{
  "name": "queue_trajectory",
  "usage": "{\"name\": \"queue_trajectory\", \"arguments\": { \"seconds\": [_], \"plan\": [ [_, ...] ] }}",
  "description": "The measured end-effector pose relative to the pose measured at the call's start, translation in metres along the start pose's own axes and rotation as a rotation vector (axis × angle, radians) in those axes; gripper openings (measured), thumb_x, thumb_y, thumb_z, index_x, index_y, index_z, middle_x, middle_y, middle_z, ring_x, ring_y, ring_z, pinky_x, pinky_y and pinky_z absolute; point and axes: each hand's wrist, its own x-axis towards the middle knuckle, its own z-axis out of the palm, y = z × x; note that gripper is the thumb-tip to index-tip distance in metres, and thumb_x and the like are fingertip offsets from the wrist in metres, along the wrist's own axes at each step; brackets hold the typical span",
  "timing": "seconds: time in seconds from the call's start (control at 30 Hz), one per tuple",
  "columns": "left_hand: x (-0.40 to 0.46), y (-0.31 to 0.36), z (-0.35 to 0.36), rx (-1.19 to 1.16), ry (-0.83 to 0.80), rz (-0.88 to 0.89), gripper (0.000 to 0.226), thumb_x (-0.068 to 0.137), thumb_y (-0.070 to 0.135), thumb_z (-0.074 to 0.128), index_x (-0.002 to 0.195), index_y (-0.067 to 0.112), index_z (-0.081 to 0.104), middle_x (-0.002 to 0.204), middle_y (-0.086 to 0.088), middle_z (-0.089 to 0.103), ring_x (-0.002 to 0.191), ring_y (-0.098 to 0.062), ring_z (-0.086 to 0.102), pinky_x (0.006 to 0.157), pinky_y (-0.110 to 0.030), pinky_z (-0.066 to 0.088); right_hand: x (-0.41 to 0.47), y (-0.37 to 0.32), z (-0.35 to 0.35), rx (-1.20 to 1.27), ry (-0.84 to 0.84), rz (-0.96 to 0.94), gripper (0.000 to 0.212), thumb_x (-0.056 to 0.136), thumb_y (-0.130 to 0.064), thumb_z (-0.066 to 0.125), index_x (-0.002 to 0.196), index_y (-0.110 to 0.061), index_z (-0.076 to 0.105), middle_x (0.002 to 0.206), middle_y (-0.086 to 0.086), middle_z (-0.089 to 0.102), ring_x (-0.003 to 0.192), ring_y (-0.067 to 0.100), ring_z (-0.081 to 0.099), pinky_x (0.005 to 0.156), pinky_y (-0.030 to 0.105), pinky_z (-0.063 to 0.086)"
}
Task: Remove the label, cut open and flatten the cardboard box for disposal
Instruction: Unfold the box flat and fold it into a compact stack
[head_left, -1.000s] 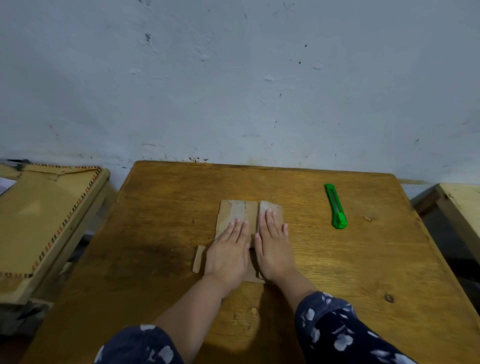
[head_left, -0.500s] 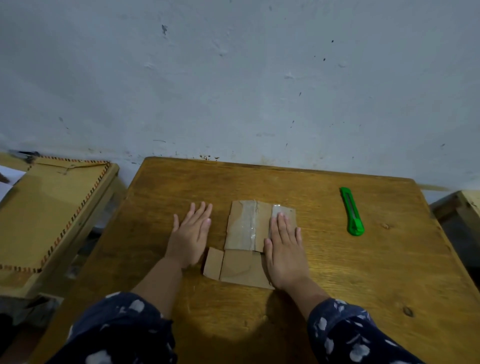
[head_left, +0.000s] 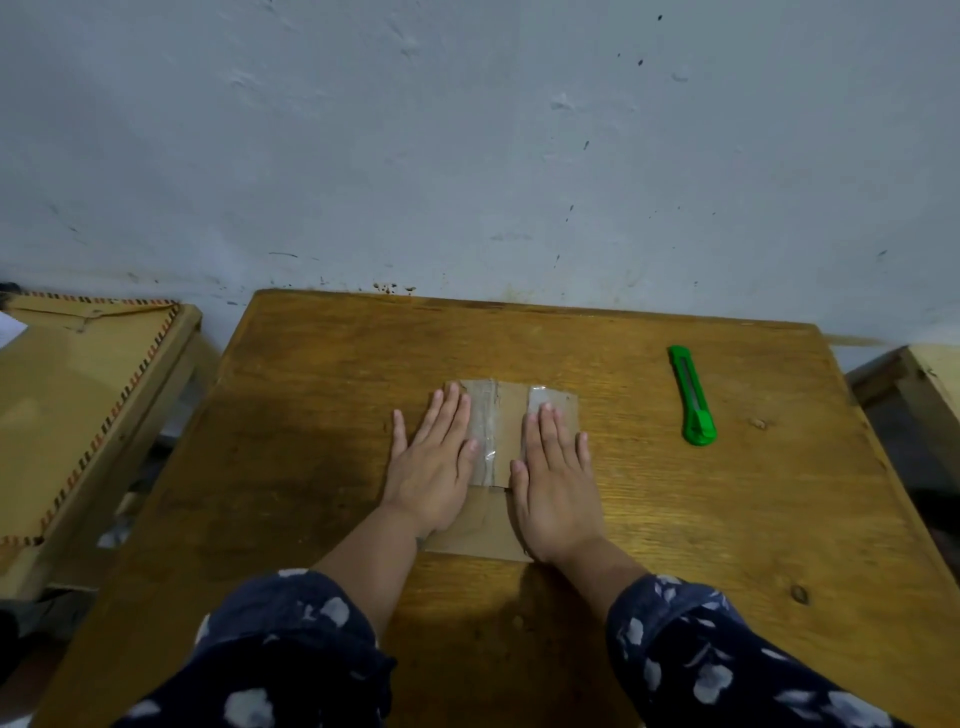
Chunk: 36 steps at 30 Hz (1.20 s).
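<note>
Wooden table (head_left: 675, 519) fills the lower frame; at its center, straight fingers of the left hand (head_left: 434, 467) and right hand (head_left: 558, 486) press the cut cardboard box (head_left: 506, 415) flat. Flattening looks nearly done, so next comes lifting it away; the green cutter (head_left: 693, 397) lies idle at right.

Box (head_left: 498, 436) flat on table (head_left: 727, 519), under both hands; cutter (head_left: 693, 397) to its right

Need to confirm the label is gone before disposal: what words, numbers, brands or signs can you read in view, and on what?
None readable.
Flattened cardboard box: plain brown with clear tape, no print or label showing between the left hand and right hand.
Green utility knife: no legible marking.
Brown envelope at left: striped border only.
</note>
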Motion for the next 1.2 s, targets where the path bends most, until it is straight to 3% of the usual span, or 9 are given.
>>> {"name": "queue_trajectory", "arguments": {
  "seconds": [0.17,0.37,0.67,0.77,0.87,0.97,1.1,1.2],
  "plan": [
    [0.003,0.005,0.002,0.081,-0.018,-0.028,0.056,0.101,0.040,0.009,0.149,0.023,-0.014,0.156,0.009,-0.025,0.142,-0.008,-0.024,0.115,-0.053,-0.015,0.002,-0.002,0.004,-0.025,0.003,0.008,0.065,0.094,-0.039,0.005,0.150,-0.007,0.003,0.160,0.009,-0.004,0.147,0.019,-0.011,0.118,0.042,-0.010],
    [0.004,0.007,0.004,0.113,-0.028,-0.044,0.064,0.087,0.045,-0.013,0.147,0.024,-0.018,0.155,0.009,-0.028,0.142,-0.010,-0.026,0.115,-0.056,-0.013,0.003,-0.002,0.005,-0.058,0.021,0.017,0.063,0.095,-0.036,0.013,0.150,-0.004,0.010,0.159,0.012,0.004,0.147,0.022,-0.004,0.116,0.043,-0.007],
    [0.006,0.005,0.006,0.099,-0.014,-0.044,0.067,0.086,0.046,-0.012,0.150,0.025,-0.013,0.155,0.010,-0.027,0.141,-0.007,-0.027,0.115,-0.054,-0.012,0.005,-0.003,0.011,-0.077,0.039,0.052,0.063,0.095,-0.036,0.021,0.149,-0.003,0.019,0.159,0.014,0.012,0.148,0.025,0.004,0.115,0.048,0.005],
    [0.005,0.004,0.007,0.084,0.006,-0.036,0.068,0.087,0.047,-0.009,0.152,0.024,-0.008,0.156,0.011,-0.023,0.143,-0.006,-0.024,0.114,-0.053,-0.012,0.004,-0.003,0.010,-0.060,0.029,0.053,0.063,0.096,-0.038,0.018,0.149,-0.003,0.017,0.159,0.013,0.009,0.148,0.024,0.001,0.116,0.046,0.002],
    [0.005,0.004,0.009,0.052,0.044,-0.052,0.069,0.088,0.050,-0.004,0.153,0.027,0.001,0.159,0.006,-0.017,0.145,-0.010,-0.017,0.114,-0.053,-0.011,0.003,-0.002,0.002,0.008,-0.017,0.042,0.066,0.096,-0.047,0.000,0.151,-0.010,0.000,0.158,0.006,-0.009,0.147,0.018,-0.013,0.119,0.043,-0.007],
    [0.001,0.004,0.012,0.111,0.082,-0.185,0.062,0.094,0.055,0.008,0.151,0.034,-0.003,0.160,-0.003,-0.011,0.147,-0.020,-0.014,0.112,-0.058,-0.009,0.000,-0.001,-0.005,0.177,0.013,0.047,0.068,0.091,-0.048,-0.012,0.151,-0.015,-0.006,0.159,-0.001,-0.010,0.145,0.010,-0.017,0.120,0.043,-0.005],
    [-0.006,0.015,0.012,0.008,0.083,-0.296,0.056,0.099,0.052,0.013,0.151,0.035,0.003,0.161,0.004,0.001,0.147,-0.020,-0.009,0.114,-0.057,-0.009,-0.007,-0.001,0.000,0.151,0.118,0.286,0.059,0.097,-0.043,0.007,0.151,-0.020,0.004,0.160,0.009,-0.009,0.146,0.022,-0.019,0.114,0.050,-0.019],
    [-0.014,0.024,0.010,-0.180,0.086,-0.309,0.051,0.102,0.044,0.014,0.151,0.034,0.011,0.161,0.009,0.007,0.147,-0.014,-0.006,0.116,-0.048,-0.011,-0.019,-0.010,-0.003,0.167,0.033,0.423,0.058,0.097,-0.044,0.012,0.151,-0.024,0.006,0.159,0.017,-0.006,0.144,0.030,-0.022,0.108,0.054,-0.025]
  ]
}}
